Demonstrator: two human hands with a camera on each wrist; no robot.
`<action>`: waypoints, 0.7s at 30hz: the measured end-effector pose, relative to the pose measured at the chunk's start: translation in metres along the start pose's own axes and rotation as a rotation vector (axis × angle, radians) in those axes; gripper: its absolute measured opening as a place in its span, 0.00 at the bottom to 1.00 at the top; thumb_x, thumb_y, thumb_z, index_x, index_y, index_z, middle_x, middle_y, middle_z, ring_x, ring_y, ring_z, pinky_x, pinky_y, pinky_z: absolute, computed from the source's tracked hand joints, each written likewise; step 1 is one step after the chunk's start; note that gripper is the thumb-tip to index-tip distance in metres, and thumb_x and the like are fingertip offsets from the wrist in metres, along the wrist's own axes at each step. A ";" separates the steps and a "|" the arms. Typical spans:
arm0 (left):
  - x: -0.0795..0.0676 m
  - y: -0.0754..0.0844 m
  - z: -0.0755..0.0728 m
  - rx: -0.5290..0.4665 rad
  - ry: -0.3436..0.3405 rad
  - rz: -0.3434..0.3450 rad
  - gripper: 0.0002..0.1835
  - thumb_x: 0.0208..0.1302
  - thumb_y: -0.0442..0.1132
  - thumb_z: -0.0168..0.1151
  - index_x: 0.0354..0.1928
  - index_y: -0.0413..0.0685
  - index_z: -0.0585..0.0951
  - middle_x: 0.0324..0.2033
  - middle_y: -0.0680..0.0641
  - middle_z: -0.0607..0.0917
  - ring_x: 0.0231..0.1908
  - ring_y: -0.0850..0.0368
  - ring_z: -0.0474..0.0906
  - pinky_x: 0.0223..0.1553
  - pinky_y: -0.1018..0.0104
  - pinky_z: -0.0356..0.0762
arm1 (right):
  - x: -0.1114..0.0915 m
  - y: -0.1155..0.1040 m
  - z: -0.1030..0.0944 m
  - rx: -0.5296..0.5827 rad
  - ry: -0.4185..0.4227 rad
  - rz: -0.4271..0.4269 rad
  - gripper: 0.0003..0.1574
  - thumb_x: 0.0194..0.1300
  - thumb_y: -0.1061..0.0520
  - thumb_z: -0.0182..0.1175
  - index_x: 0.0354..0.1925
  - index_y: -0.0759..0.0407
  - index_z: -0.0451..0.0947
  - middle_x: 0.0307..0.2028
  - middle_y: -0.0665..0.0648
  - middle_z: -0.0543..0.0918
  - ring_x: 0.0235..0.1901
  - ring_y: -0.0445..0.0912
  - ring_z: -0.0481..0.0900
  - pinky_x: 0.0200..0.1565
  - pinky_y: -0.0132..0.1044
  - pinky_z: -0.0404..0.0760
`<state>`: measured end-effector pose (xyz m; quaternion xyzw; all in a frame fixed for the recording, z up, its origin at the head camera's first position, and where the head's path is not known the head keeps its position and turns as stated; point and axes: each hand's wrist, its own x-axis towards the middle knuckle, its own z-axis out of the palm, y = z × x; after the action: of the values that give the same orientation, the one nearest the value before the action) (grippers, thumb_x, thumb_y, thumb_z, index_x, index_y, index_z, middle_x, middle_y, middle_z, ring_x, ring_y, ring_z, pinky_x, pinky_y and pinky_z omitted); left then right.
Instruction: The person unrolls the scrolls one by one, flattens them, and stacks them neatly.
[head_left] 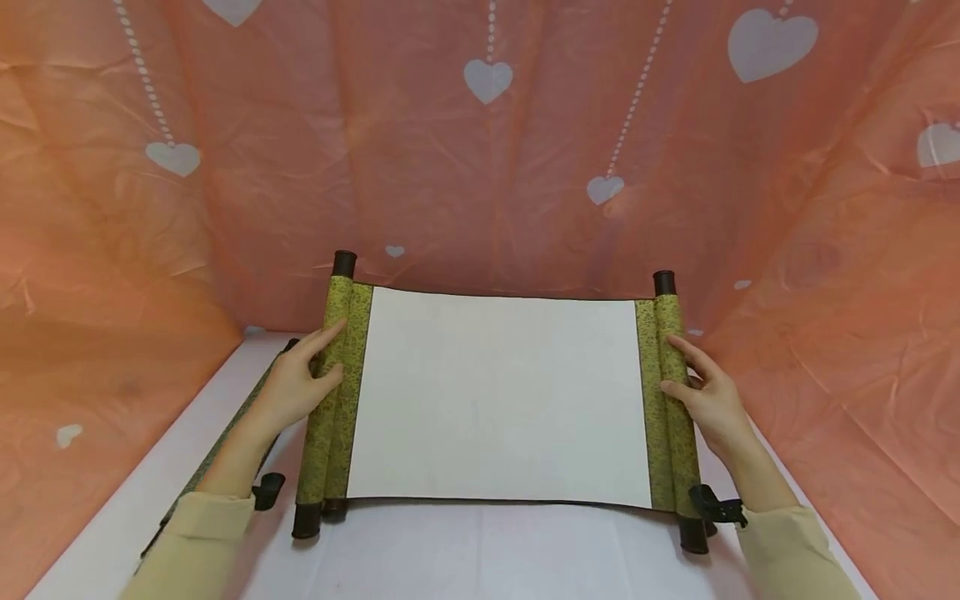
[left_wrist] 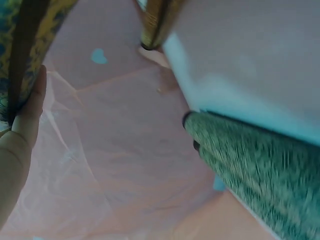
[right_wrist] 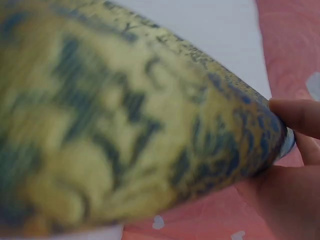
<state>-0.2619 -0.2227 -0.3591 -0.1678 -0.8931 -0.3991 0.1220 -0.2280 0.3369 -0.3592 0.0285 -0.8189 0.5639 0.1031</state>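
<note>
A hand scroll [head_left: 498, 396] is spread between two rollers, showing a blank white sheet with patterned yellow-green borders. Black caps finish the roller ends. My left hand [head_left: 296, 387] grips the left roller [head_left: 316, 446], thumb and index finger in front; the other fingers are hidden behind it. On the opposite side, my right hand [head_left: 708, 404] holds the right roller [head_left: 682, 442] between thumb and fingers. The left wrist view catches only part of the left hand [left_wrist: 22, 142] against the patterned roll. In the right wrist view the roll [right_wrist: 150, 135] fills much of the picture, right hand [right_wrist: 295, 195] at its far end.
A rolled green scroll [left_wrist: 260, 165] lies on the white table [head_left: 480, 558], partly behind the left forearm. Pink-orange cloth [head_left: 420, 167] with white hearts encloses the back and both sides. Black straps [head_left: 268, 492] circle the wrists.
</note>
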 end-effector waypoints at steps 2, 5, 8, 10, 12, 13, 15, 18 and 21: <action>0.003 -0.005 -0.004 -0.007 -0.023 -0.016 0.39 0.74 0.32 0.58 0.83 0.56 0.59 0.77 0.26 0.56 0.10 0.59 0.57 0.15 0.65 0.64 | 0.004 0.000 0.000 -0.024 -0.021 0.012 0.47 0.75 0.68 0.58 0.83 0.50 0.53 0.79 0.68 0.52 0.66 0.55 0.65 0.49 0.26 0.74; 0.008 -0.012 -0.010 -0.015 -0.057 -0.019 0.39 0.74 0.32 0.58 0.83 0.57 0.58 0.78 0.28 0.56 0.11 0.63 0.54 0.15 0.65 0.65 | 0.011 0.002 0.001 -0.082 -0.062 0.014 0.48 0.74 0.67 0.59 0.84 0.51 0.51 0.80 0.69 0.48 0.75 0.64 0.53 0.61 0.40 0.71; 0.013 -0.018 -0.014 -0.013 -0.095 -0.023 0.38 0.75 0.33 0.57 0.83 0.54 0.57 0.77 0.28 0.59 0.11 0.62 0.54 0.16 0.64 0.66 | 0.018 0.005 0.003 -0.135 -0.115 0.019 0.49 0.74 0.66 0.59 0.84 0.51 0.50 0.81 0.68 0.45 0.78 0.69 0.45 0.67 0.58 0.63; 0.016 -0.021 -0.015 -0.006 -0.127 -0.034 0.38 0.75 0.33 0.56 0.83 0.53 0.57 0.70 0.29 0.70 0.11 0.62 0.54 0.16 0.63 0.66 | 0.022 0.008 0.005 -0.151 -0.148 0.030 0.48 0.75 0.66 0.59 0.84 0.51 0.50 0.82 0.68 0.45 0.78 0.70 0.44 0.68 0.64 0.61; 0.018 -0.024 -0.015 0.009 -0.164 -0.057 0.38 0.75 0.34 0.55 0.83 0.52 0.57 0.48 0.33 0.85 0.11 0.62 0.53 0.16 0.63 0.65 | 0.024 0.010 0.007 -0.183 -0.174 0.045 0.48 0.75 0.65 0.59 0.84 0.52 0.50 0.82 0.69 0.45 0.78 0.71 0.44 0.68 0.65 0.63; 0.020 -0.026 -0.014 0.018 -0.182 -0.069 0.38 0.75 0.35 0.55 0.83 0.52 0.56 0.34 0.38 0.85 0.11 0.62 0.53 0.17 0.63 0.65 | 0.026 0.012 0.009 -0.202 -0.183 0.050 0.48 0.75 0.65 0.59 0.84 0.53 0.50 0.81 0.69 0.45 0.78 0.71 0.45 0.67 0.65 0.63; 0.022 -0.029 -0.011 0.020 -0.219 -0.094 0.38 0.75 0.35 0.55 0.83 0.52 0.55 0.16 0.48 0.74 0.11 0.62 0.54 0.17 0.63 0.64 | 0.029 0.015 0.011 -0.238 -0.200 0.051 0.47 0.75 0.66 0.58 0.83 0.55 0.51 0.81 0.70 0.47 0.77 0.72 0.45 0.66 0.65 0.65; 0.027 -0.032 -0.007 0.008 -0.259 -0.118 0.39 0.74 0.34 0.55 0.83 0.50 0.54 0.17 0.50 0.74 0.11 0.61 0.56 0.17 0.62 0.65 | 0.033 0.019 0.014 -0.315 -0.215 0.040 0.46 0.75 0.65 0.58 0.83 0.57 0.52 0.80 0.72 0.49 0.76 0.72 0.49 0.63 0.64 0.69; 0.034 -0.036 -0.002 -0.001 -0.286 -0.128 0.39 0.74 0.34 0.55 0.83 0.47 0.54 0.18 0.48 0.75 0.11 0.61 0.57 0.17 0.63 0.65 | 0.038 0.023 0.016 -0.378 -0.228 0.035 0.45 0.75 0.63 0.57 0.83 0.57 0.52 0.80 0.72 0.51 0.68 0.70 0.65 0.54 0.57 0.74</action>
<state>-0.3071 -0.2399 -0.3704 -0.1657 -0.9101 -0.3785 -0.0322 -0.2710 0.3329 -0.3787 0.0581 -0.9167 0.3953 0.0035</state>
